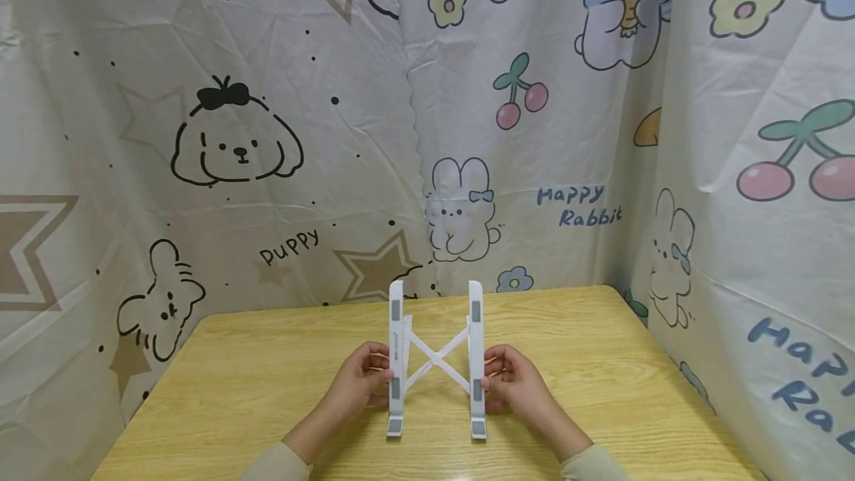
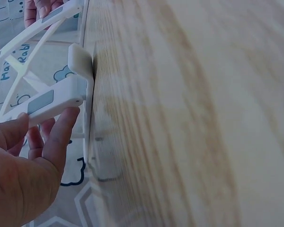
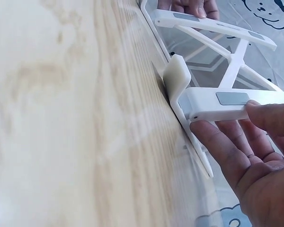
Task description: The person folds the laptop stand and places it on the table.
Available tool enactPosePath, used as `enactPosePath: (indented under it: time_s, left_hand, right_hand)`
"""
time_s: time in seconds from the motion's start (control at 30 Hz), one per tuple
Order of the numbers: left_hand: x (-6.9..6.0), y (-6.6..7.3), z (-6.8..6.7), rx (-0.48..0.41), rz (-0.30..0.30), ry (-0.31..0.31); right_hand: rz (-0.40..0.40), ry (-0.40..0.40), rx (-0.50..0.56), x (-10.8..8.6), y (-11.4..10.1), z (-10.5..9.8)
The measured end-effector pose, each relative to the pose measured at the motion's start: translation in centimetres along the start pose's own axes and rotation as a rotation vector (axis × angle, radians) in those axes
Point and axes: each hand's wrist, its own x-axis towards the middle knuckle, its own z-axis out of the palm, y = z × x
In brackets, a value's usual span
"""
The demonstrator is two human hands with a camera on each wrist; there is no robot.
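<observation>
A white folding stand (image 1: 436,358) with two long arms joined by an X-shaped brace stands spread on the wooden table. Grey pads line its arms, and the near ends turn up as small lips. My left hand (image 1: 361,381) pinches the left arm (image 2: 61,97) from outside, thumb on top and fingers beneath. On the other side my right hand (image 1: 517,383) grips the right arm (image 3: 236,105) the same way, thumb near a grey pad (image 3: 232,98).
The yellow wood-grain table (image 1: 267,362) extends around the stand. Behind it and along both sides hangs a pale curtain (image 1: 361,132) printed with puppies, rabbits, cherries, stars and flowers.
</observation>
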Motion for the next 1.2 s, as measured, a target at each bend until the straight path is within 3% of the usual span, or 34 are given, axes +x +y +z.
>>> enactPosePath:
  time_s: [0.57,1.2]
  left_hand:
    - [0.3,0.5,0.6,0.043,0.019,0.013]
    - [0.6,0.5,1.3,0.048,0.026,-0.015]
  right_hand:
    - [-0.002,-0.014,0.035,0.3,-0.1,1.4]
    - [-0.011,0.013,0.042,0.4,0.1,2.6]
